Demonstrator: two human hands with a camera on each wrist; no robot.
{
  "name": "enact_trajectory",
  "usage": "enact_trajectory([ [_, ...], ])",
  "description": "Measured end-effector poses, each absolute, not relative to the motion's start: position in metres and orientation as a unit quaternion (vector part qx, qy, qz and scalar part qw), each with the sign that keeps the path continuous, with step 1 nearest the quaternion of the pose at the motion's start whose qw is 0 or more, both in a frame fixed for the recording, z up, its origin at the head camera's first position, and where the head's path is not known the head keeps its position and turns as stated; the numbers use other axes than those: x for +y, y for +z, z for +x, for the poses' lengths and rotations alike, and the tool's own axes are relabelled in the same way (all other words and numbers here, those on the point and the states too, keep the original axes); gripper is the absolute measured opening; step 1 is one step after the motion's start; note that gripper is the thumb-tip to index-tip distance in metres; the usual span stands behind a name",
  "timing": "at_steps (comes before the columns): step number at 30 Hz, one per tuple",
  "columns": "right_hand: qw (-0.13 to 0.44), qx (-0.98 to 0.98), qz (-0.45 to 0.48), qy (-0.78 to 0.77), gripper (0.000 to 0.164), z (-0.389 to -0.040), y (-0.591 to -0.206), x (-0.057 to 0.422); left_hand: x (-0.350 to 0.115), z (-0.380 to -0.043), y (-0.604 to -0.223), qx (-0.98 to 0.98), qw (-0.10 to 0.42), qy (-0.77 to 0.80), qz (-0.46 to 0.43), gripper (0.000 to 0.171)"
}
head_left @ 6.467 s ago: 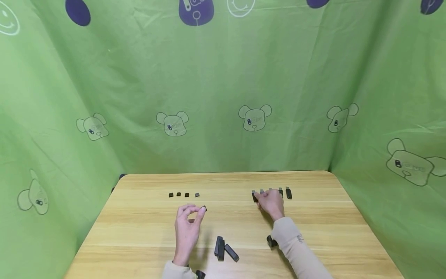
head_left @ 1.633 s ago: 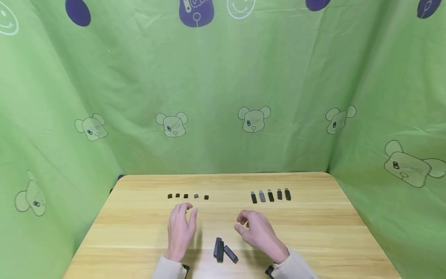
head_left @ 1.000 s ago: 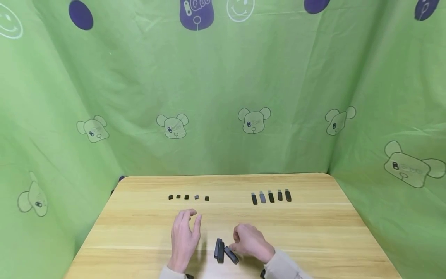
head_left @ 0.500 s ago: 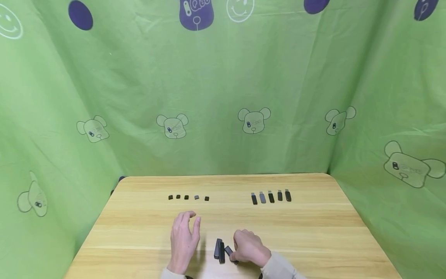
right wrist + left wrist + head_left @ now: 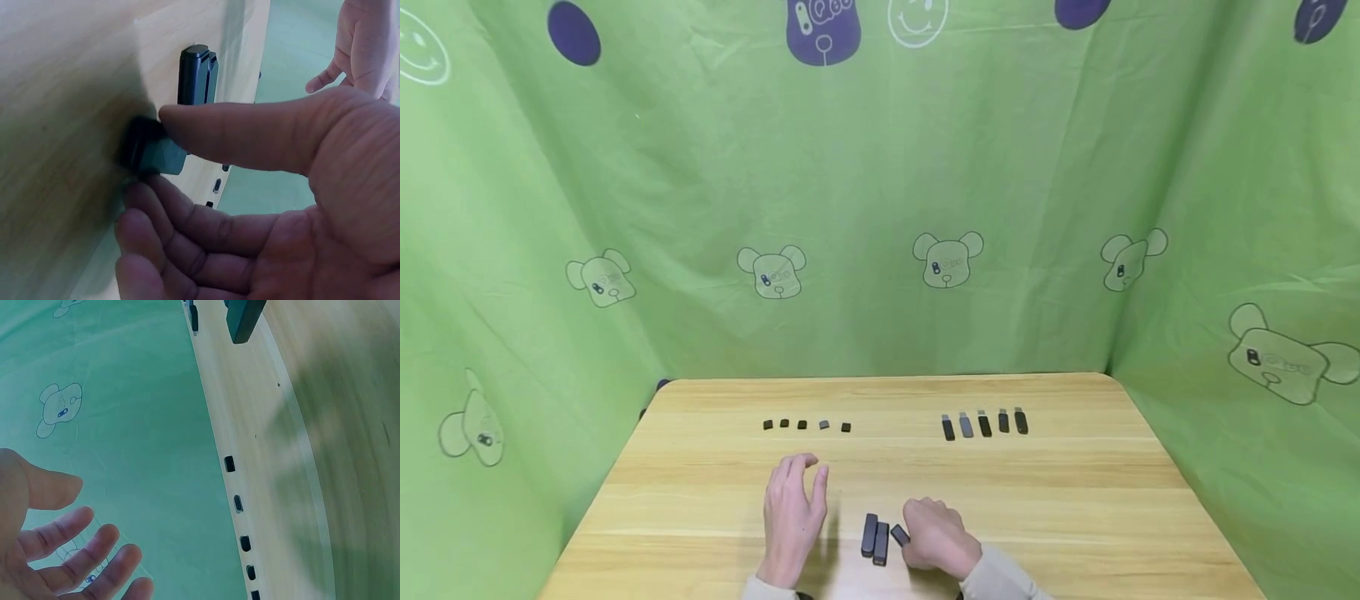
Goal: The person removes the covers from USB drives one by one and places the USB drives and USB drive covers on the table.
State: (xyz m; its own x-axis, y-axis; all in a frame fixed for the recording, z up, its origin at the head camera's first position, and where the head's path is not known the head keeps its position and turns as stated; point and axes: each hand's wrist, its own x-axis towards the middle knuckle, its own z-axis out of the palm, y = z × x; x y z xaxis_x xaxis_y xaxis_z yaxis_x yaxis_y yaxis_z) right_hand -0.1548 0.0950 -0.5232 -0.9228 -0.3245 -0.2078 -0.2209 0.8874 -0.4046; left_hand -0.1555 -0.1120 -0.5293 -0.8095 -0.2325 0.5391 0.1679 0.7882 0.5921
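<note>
My right hand [image 5: 940, 537] pinches a dark USB stick [image 5: 899, 534] between thumb and fingers, low over the near part of the table. The right wrist view shows this stick [image 5: 164, 156] close up, partly hidden by the thumb. Just left of it, two more dark sticks, one [image 5: 869, 534] and another [image 5: 881, 544], lie side by side. My left hand [image 5: 793, 517] hovers left of them, fingers loosely bent and holding nothing. Farther back on the right is a row of several uncapped USB sticks [image 5: 984, 426]. At the back left, several small caps [image 5: 802, 425] form another row.
The wooden table [image 5: 715, 492] has its far edge against a green curtain [image 5: 857, 333] printed with bear heads. More curtain hangs on the left and right sides.
My left hand let go of a cap, now at the right end of the cap row. My right hand came back from the stick row and took a near stick; the two beside it shifted slightly.
</note>
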Motion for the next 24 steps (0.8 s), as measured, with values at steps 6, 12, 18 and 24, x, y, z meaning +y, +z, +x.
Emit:
enact_trajectory([
  [6, 0.129, 0.964, -0.128, -0.194, 0.026, -0.153, -0.528, 0.095, -0.115, -0.155, -0.531, -0.895, 0.308, -0.320, 0.022, 0.017],
  [12, 0.130, 0.964, -0.114, -0.204, 0.022, -0.154, -0.520, 0.096, -0.117, -0.155, -0.532, -0.894, 0.317, -0.315, 0.022, 0.018],
  [18, 0.121, 0.961, -0.100, -0.226, 0.011, -0.161, -0.501, 0.100, -0.114, -0.156, -0.529, -0.892, 0.317, -0.321, 0.020, 0.017],
  [24, 0.036, 0.964, -0.109, -0.240, 0.015, -0.168, -0.485, 0.099, -0.106, -0.160, -0.521, -0.883, 0.324, -0.340, 0.001, 0.015],
])
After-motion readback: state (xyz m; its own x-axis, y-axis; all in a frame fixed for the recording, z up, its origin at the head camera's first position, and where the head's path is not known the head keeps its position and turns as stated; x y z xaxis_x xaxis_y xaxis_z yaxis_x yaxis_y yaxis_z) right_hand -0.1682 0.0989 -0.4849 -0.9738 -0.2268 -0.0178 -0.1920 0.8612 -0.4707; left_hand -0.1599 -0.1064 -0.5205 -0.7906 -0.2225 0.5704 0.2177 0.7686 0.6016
